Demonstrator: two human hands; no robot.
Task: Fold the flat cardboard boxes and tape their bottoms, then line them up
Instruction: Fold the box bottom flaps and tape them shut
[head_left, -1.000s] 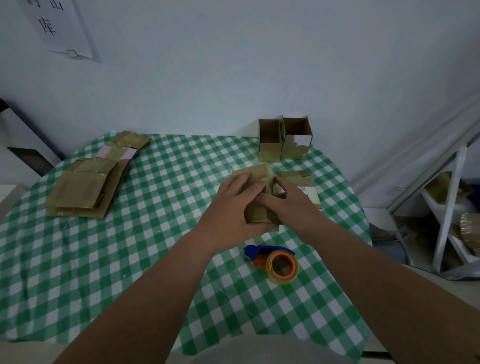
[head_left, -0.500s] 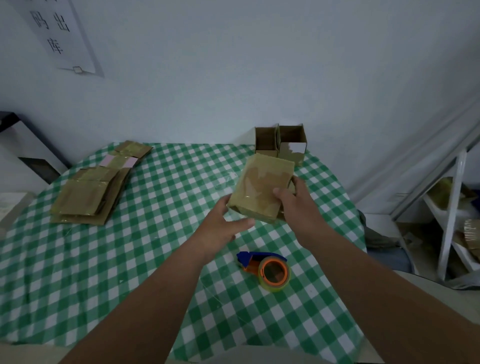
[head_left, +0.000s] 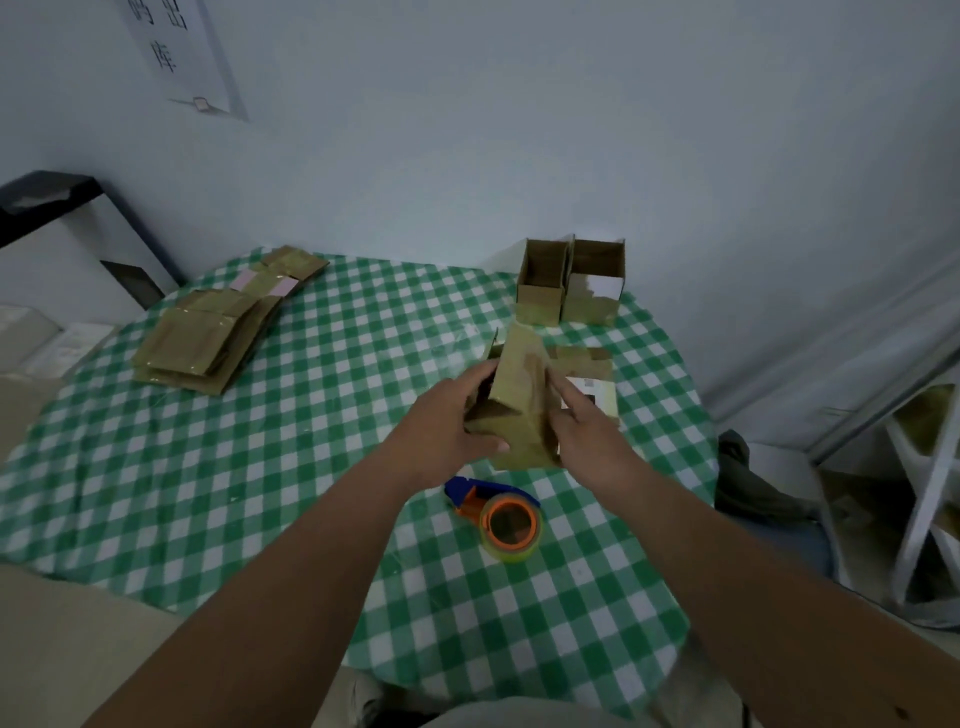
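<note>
Cardboard box (head_left: 519, 400) is in my both hands above the table's right half; left hand (head_left: 441, 431) grasps its side, right hand (head_left: 584, 434) presses flat, I think to square it. Tape dispenser (head_left: 501, 517) lies near for the bottom.

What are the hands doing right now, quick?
Left hand: holding the cardboard box, fingers curled round its left side.
Right hand: fingers fairly straight, pressing the box's right side.
</note>
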